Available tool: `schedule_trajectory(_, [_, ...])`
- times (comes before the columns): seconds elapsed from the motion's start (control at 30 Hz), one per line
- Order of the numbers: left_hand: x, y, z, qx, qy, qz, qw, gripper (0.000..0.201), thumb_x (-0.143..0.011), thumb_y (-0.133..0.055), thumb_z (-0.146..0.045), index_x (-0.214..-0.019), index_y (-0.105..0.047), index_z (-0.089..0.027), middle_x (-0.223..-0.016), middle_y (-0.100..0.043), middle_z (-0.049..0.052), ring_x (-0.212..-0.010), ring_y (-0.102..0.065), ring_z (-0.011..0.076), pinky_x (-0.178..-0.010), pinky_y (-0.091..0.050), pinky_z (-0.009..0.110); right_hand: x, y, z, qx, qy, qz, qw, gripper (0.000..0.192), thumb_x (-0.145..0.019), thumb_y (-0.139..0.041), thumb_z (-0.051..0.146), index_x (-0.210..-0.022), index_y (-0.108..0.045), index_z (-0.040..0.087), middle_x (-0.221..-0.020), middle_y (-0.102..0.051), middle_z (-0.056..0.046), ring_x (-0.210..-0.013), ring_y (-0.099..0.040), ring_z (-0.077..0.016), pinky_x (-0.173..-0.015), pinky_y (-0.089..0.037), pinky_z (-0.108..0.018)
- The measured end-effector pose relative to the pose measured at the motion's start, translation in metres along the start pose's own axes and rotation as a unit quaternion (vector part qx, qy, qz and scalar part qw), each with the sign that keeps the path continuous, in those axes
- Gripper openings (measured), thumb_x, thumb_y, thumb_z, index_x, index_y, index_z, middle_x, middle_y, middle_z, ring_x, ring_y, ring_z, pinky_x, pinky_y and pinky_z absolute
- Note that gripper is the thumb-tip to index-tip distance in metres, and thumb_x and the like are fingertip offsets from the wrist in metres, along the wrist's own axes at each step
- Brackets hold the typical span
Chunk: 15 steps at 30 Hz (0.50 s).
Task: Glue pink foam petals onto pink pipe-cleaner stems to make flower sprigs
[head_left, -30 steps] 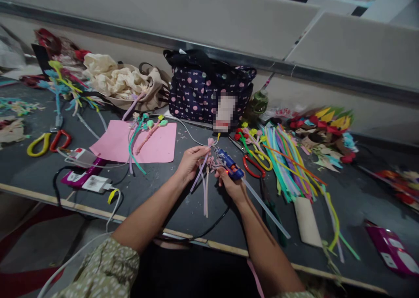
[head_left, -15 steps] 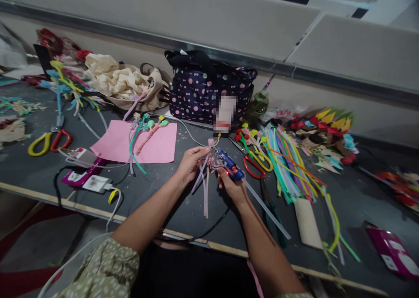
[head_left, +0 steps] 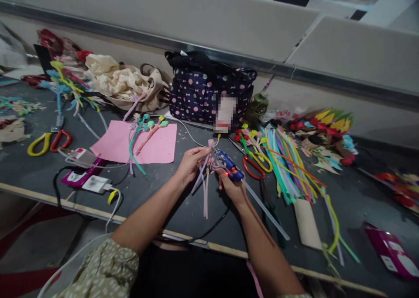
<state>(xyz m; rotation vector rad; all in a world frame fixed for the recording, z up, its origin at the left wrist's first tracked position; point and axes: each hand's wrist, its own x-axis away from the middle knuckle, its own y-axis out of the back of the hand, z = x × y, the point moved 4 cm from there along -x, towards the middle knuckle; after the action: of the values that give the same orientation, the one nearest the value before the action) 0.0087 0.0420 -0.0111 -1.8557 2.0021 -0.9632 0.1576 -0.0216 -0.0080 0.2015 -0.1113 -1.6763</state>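
At the centre of the frame the left hand pinches a pink and lilac pipe-cleaner flower near its top, fingers pressed together on the stems, whose loose ends hang down over the dark surface. Just right of it, the right hand is closed around a blue glue gun; its nozzle points up-left and meets the flower head between the two hands. A clear glue stick juts from the gun's back toward the lower right. A pink sheet lies to the left, a bundle of coloured pipe cleaners to the right, a dotted bag behind.
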Motion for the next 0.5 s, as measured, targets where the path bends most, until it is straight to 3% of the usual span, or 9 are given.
schedule_trajectory(0.5, [0.0007,-0.0001,-0.0016,0.000,-0.002,0.001,1.000,0.030,-0.055,-0.089,-0.028,-0.073,-0.073,-0.011,-0.068,-0.068,0.003,-0.058,-0.060,0.0091,-0.064,-0.052,0.023,0.0004,0.0000,-0.0021,0.021,-0.008,0.001,1.000,0.039,-0.078,-0.069,0.054,-0.091,-0.067,0.018,-0.043,-0.052,0.006,-0.035,-0.051,-0.0111,-0.041,-0.042,-0.022])
